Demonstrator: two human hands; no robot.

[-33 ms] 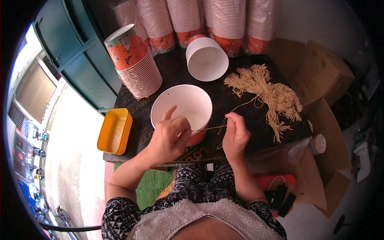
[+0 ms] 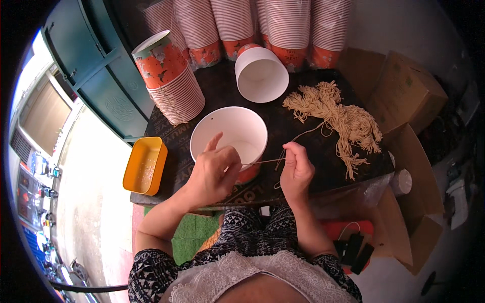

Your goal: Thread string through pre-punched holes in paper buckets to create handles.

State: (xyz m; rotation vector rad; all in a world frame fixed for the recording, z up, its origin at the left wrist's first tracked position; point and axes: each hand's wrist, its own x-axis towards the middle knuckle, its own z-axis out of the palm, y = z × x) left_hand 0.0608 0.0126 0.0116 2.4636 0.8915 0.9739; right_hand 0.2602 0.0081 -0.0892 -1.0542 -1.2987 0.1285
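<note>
Dark and crowded, the small black tabletop sits in front of a seated person, with a teal door off to the left. At its near middle stands a large white paper tub with an orange outside, open side up. The left hand rests against the tub's near rim, fingers curled on the wall and forefinger raised. The right hand, just right of the tub, is pinched shut on a thin tan string that runs taut from its fingertips to the tub's rim. A loose bundle of cut tan strings lies to the far right. Farther back sits a second white tub, tipped toward us. Tall stacks of orange-and-white tubs line the far edge. An orange plastic tray sits at the left edge, cardboard boxes to the right.
</note>
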